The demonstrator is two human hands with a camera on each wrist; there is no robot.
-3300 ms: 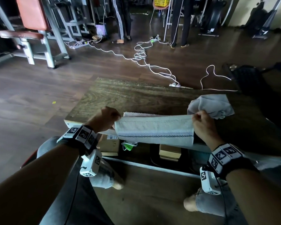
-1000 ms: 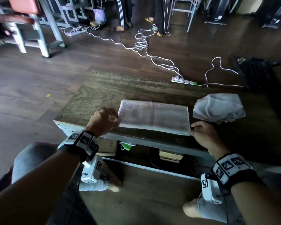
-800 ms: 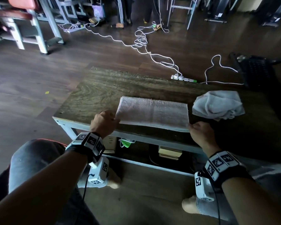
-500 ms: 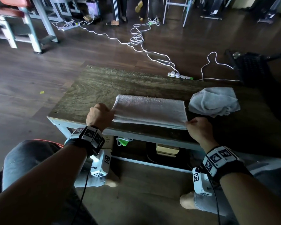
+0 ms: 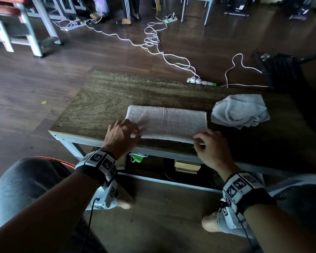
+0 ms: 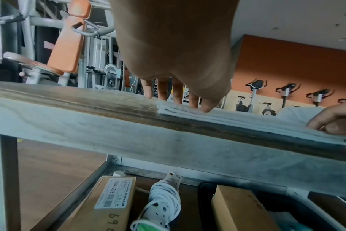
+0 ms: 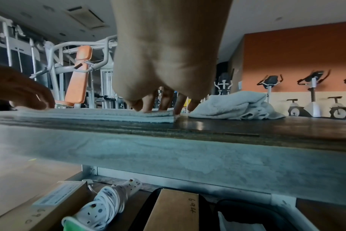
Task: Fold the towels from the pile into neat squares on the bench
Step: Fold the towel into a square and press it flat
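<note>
A white towel (image 5: 166,122), folded into a long flat strip, lies along the near edge of the wooden bench (image 5: 106,99). My left hand (image 5: 133,130) rests on its left near corner with straight fingers (image 6: 178,95) touching the top layer. At the strip's right near corner, my right hand (image 5: 199,140) sets its fingertips (image 7: 148,107) down on the cloth, one finger past the edge on the wood. The towel (image 7: 101,114) lies flat, layers stacked. A crumpled grey-white towel (image 5: 239,110) sits on the bench just right of the strip.
Under the bench a shelf holds cardboard boxes (image 6: 111,207) and a coiled white power strip (image 6: 164,201). White cables (image 5: 153,39) and another power strip (image 5: 201,81) lie on the floor beyond. Gym machines (image 7: 77,75) and a person's legs (image 5: 128,10) stand farther back.
The towel was held up stretched between both hands, then laid flat on the bench. Both hands pinched its near corners; now the left hand lies flat and the right rests fingertips on top.
</note>
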